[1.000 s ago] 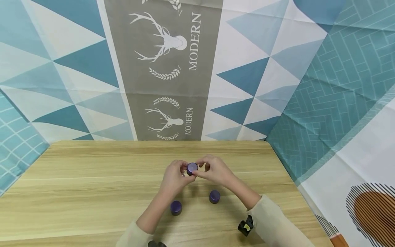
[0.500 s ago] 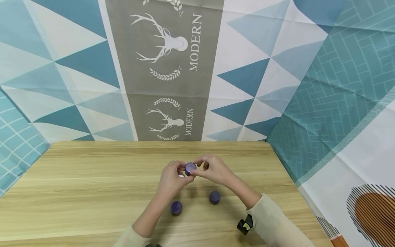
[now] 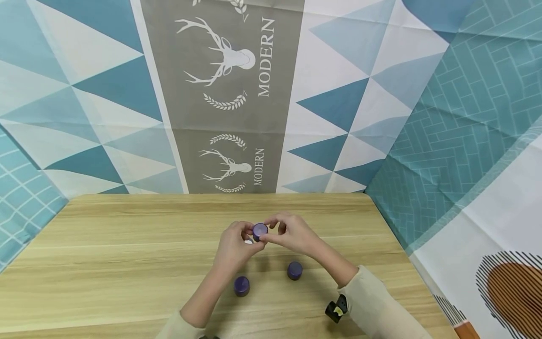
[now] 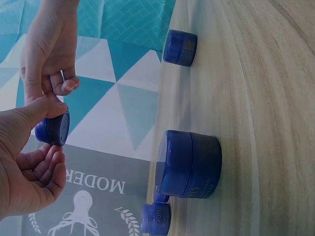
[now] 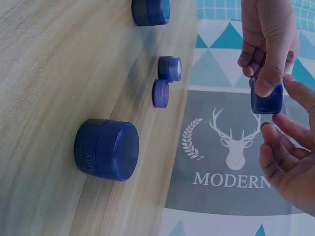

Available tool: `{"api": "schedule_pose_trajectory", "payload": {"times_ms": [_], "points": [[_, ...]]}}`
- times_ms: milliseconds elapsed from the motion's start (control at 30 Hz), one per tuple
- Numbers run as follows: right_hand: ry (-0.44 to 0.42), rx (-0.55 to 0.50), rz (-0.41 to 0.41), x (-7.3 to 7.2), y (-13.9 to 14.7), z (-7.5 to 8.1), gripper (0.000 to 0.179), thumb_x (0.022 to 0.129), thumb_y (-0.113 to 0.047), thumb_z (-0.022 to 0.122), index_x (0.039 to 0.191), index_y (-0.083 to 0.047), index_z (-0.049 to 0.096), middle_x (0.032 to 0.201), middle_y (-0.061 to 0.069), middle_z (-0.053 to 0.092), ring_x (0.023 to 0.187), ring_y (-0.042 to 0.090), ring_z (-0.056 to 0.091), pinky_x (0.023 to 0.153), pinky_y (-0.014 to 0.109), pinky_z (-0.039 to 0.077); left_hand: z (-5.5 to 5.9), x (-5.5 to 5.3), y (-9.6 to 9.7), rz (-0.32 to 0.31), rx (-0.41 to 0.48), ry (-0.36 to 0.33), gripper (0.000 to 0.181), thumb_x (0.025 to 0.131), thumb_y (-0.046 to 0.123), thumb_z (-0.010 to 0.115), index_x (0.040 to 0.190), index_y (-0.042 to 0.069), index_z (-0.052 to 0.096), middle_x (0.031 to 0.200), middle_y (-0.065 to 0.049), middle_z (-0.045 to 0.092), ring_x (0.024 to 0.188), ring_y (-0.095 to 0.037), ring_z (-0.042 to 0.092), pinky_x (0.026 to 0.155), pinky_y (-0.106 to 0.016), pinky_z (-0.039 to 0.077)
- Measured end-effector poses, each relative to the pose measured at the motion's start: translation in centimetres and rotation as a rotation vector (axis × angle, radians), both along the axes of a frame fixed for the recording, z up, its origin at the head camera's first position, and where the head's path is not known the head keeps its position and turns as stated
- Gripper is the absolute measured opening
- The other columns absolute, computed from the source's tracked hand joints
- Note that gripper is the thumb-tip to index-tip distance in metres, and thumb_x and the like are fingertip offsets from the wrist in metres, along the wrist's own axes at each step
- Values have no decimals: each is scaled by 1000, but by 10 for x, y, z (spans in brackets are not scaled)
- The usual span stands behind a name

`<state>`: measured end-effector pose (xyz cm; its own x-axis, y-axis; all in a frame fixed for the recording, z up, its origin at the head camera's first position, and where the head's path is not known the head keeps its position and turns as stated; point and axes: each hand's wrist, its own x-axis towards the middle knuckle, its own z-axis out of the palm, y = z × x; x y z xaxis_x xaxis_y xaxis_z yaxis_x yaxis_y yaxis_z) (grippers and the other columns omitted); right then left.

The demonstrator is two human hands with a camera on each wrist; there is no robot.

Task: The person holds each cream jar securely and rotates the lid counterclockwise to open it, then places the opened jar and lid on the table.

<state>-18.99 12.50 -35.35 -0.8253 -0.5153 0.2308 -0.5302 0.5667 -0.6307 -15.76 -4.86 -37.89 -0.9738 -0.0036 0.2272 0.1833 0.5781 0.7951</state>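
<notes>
Above the table, both hands pinch one small purple jar [image 3: 260,230], which looks blue in the wrist views. My left hand [image 3: 233,247] grips it from the left, thumb in front and fingers behind. From the right, my right hand [image 3: 296,234] has thumb and forefinger at its rim. The jar's underside faces the table in the left wrist view. Partly hidden behind the left hand stands a smaller jar [image 5: 170,69] with a whitish top, a loose purple lid [image 5: 160,93] beside it. Nearer the body stand two shut purple jars, one left [image 3: 242,286] and one right [image 3: 294,270].
The wooden table [image 3: 127,263] reaches back to a patterned cloth [image 3: 228,117] with triangles and deer heads. Another teal cloth [image 3: 457,122] hangs along the right side. A black wrist camera [image 3: 336,309] is on the right sleeve.
Both hands and the held jar have shifted slightly left. A little more of the whitish-topped jar shows behind the left hand. The jars on the table stay where they were.
</notes>
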Motion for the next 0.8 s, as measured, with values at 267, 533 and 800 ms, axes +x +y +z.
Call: {"api": "schedule_pose_trajectory", "payload": {"times_ms": [267, 533, 800], "points": [[9, 63, 75, 0, 0, 2, 30, 85, -23, 66, 113, -10, 65, 93, 3, 62, 66, 6, 51, 57, 19, 44, -1, 1, 0, -1, -4, 24, 29, 68, 20, 79, 88, 5, 66, 83, -5, 60, 76, -16, 52, 67, -24, 43], [-15, 34, 5, 0, -3, 1, 35, 83, -30, 70, 112, -10, 65, 94, 3, 61, 68, 8, 51, 57, 20, 45, 0, 2, -1, 12, 1, -18, 32, 68, 20, 79, 93, 5, 65, 89, -4, 61, 80, -17, 52, 68, -26, 44], [15, 70, 66, 0, -3, 3, 34, 86, -25, 66, 117, -9, 63, 96, 2, 60, 68, 7, 51, 59, 20, 46, 1, 1, -1, 14, -4, -16, 31, 68, 19, 78, 93, 6, 65, 89, -4, 61, 80, -20, 53, 67, -25, 43]]}}
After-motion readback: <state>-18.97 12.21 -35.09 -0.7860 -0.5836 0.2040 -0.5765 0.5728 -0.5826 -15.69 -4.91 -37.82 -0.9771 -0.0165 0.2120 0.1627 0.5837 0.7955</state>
